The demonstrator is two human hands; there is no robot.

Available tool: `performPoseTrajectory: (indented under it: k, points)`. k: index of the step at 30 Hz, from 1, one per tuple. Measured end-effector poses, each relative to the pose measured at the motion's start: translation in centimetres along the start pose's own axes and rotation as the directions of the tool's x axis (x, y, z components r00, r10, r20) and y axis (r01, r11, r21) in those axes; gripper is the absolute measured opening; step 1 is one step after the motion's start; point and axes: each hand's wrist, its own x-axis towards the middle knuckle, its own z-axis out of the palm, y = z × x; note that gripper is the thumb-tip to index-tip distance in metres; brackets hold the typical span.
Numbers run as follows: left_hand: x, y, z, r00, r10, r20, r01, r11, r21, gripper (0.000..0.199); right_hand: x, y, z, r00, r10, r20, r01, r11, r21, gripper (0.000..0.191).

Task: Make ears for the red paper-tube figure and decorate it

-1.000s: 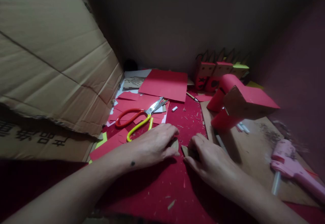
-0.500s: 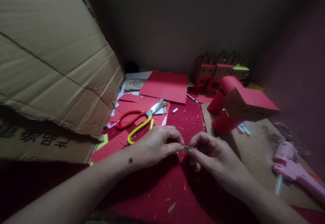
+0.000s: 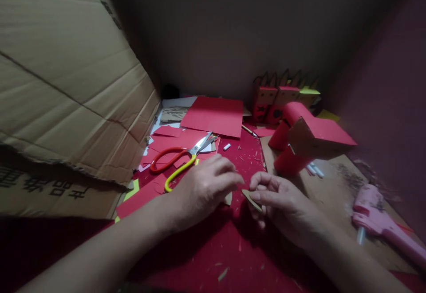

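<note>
My right hand (image 3: 278,200) pinches a small, thin cardboard piece (image 3: 252,200) between thumb and fingers, tilted above the red table surface. Just left of it is my left hand (image 3: 206,186), fingers curled and pressed together, its fingertips apart from that piece. Another bit of cardboard (image 3: 228,199) shows beneath the left fingers, mostly covered by them. Scissors with a red and a yellow handle (image 3: 181,165) lie behind the left hand, blades pointing away over red paper scraps (image 3: 168,131).
A large cardboard sheet (image 3: 73,89) rises at left. Red paper (image 3: 213,116) lies at the back. At right, a red paper-and-cardboard figure (image 3: 319,135) stands by a cardboard board (image 3: 328,195) with a pink glue gun (image 3: 369,211). Similar small figures (image 3: 266,100) stand behind.
My hands have drawn apart. The left fingers have let go of the small cardboard piece, which now tilts downward in my right hand. The view has shifted slightly.
</note>
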Motion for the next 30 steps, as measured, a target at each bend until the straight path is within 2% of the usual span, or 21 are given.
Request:
performPoseTrajectory:
  k: [2, 4, 6, 7, 8, 10, 13, 15, 17, 23, 25, 27, 28, 30]
  points:
    - [-0.2, -1.3, -0.9, 0.983, -0.175, -0.064, 0.181, 0.978, 0.108, 0.021, 0.0, 0.0, 0.0, 0.997, -0.056, -0.061, 0.056, 0.998, -0.010, 0.024]
    - [-0.6, -2.8, -2.0, 0.909, -0.411, -0.072, 0.411, 0.854, 0.318, 0.021, 0.0, -0.1, 0.0, 0.989, -0.096, -0.111, 0.093, 0.995, -0.026, 0.031]
    - [-1.3, -4.1, -2.7, 0.803, -0.595, 0.004, 0.503, 0.682, 0.531, 0.029, 0.1, -0.1, -0.1, 0.984, -0.101, -0.145, 0.097, 0.995, -0.036, 0.034]
    - [-1.7, -4.5, -2.9, 0.756, -0.652, 0.054, 0.509, 0.638, 0.577, 0.032, 0.1, -0.1, -0.1, 0.984, -0.091, -0.151, 0.085, 0.995, -0.042, 0.034]
    - [-2.1, -4.9, -3.0, 0.729, -0.677, 0.100, 0.496, 0.624, 0.604, 0.033, 0.1, -0.1, -0.2, 0.985, -0.081, -0.153, 0.073, 0.996, -0.052, 0.032]
    - [-2.8, -5.2, -2.8, 0.716, -0.686, 0.130, 0.466, 0.608, 0.643, 0.035, 0.1, -0.1, -0.2, 0.985, -0.081, -0.153, 0.069, 0.994, -0.081, 0.025]
    - [-3.3, -5.4, -2.2, 0.750, -0.655, 0.093, 0.442, 0.600, 0.666, 0.034, 0.2, -0.1, -0.2, 0.979, -0.133, -0.154, 0.115, 0.986, -0.121, 0.012]
    - [-3.4, -5.6, -1.9, 0.767, -0.638, 0.070, 0.453, 0.615, 0.645, 0.032, 0.1, -0.2, -0.1, 0.975, -0.158, -0.156, 0.139, 0.982, -0.128, 0.008]
    - [-3.4, -5.9, -1.9, 0.765, -0.642, 0.049, 0.490, 0.629, 0.604, 0.029, 0.1, -0.4, 0.0, 0.971, -0.167, -0.169, 0.148, 0.982, -0.121, 0.008]
    - [-3.9, -5.9, -2.8, 0.694, -0.719, 0.029, 0.648, 0.641, 0.411, 0.033, -0.1, -0.6, -0.1, 0.953, -0.218, -0.211, 0.199, 0.974, -0.109, 0.009]
    - [-4.0, -5.0, -3.3, 0.672, -0.741, 0.002, 0.698, 0.634, 0.331, 0.043, -0.2, -0.8, -0.1, 0.941, -0.253, -0.226, 0.232, 0.966, -0.116, 0.009]
    - [-3.9, -3.5, -3.7, 0.600, -0.800, -0.004, 0.783, 0.587, 0.209, 0.059, -0.4, -1.1, 0.0, 0.930, -0.276, -0.244, 0.254, 0.960, -0.118, 0.009]
    - [-3.8, -2.5, -3.8, 0.578, -0.815, 0.040, 0.807, 0.578, 0.124, 0.064, -0.5, -1.3, 0.1, 0.928, -0.273, -0.251, 0.252, 0.961, -0.113, 0.010]
    - [-3.6, -0.4, -3.8, 0.591, -0.800, 0.101, 0.806, 0.584, -0.095, 0.063, -0.6, -1.7, 0.3, 0.929, -0.259, -0.265, 0.245, 0.966, -0.087, 0.012]
